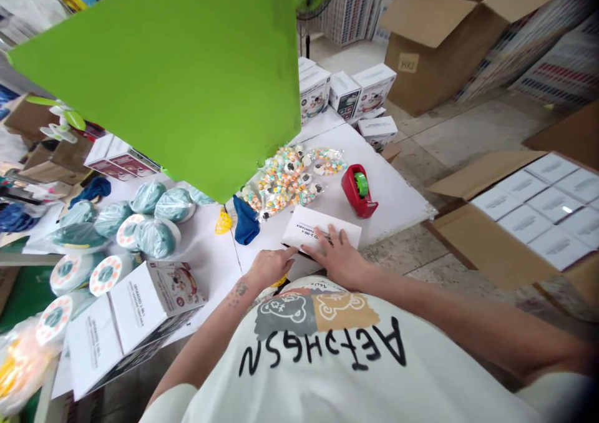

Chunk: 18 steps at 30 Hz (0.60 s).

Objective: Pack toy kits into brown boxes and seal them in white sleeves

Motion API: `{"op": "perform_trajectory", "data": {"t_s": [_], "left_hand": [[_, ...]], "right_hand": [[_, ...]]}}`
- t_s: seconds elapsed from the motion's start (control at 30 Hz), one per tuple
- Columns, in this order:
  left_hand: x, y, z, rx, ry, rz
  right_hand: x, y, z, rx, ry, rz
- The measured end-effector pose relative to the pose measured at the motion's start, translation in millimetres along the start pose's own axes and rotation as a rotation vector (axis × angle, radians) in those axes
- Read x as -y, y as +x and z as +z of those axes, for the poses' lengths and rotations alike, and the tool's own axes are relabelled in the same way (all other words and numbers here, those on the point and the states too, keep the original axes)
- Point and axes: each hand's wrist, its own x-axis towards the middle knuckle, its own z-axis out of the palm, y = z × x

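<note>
A small white box [302,224] with black print lies at the table's near edge, close to my body. My right hand [339,257] rests flat over its top, fingers spread. At the box's near left corner is my left hand [271,266], its fingers curled and the index finger against the edge. The near side of the box is mostly hidden by my hands. Just beyond it lie clear bags of colourful beads or balls [285,176]. A red tape dispenser [358,192] with green tape stands to the right. A dark blue cloth piece [246,220] and a yellow one [223,221] lie left.
A large green panel [187,73] rises across the table. Bagged teal round items [159,239] and printed white boxes [135,311] stand left. More boxes [374,86] sit at the back. An open carton [486,242] packed with white boxes is on the right.
</note>
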Motion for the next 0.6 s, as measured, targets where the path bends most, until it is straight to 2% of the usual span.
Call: {"op": "perform_trajectory", "data": {"t_s": [0.23, 0.4, 0.5, 0.6], "left_hand": [[-3.5, 9.6, 12.7, -0.055, 0.029, 0.049], [-9.6, 18.2, 21.9, -0.133, 0.065, 0.052], [-10.9, 20.6, 25.8, -0.157, 0.074, 0.039], [-12.8, 21.0, 29.4, -0.168, 0.058, 0.058]], "right_hand": [[-9.9, -6.5, 3.4, -0.077, -0.158, -0.138], [-29.0, -10.7, -1.0, -0.287, -0.338, -0.286], [-45.9, -13.3, -24.3, -0.380, -0.400, -0.290], [-66.6, -8.7, -62.4, -0.406, -0.361, -0.185]]}}
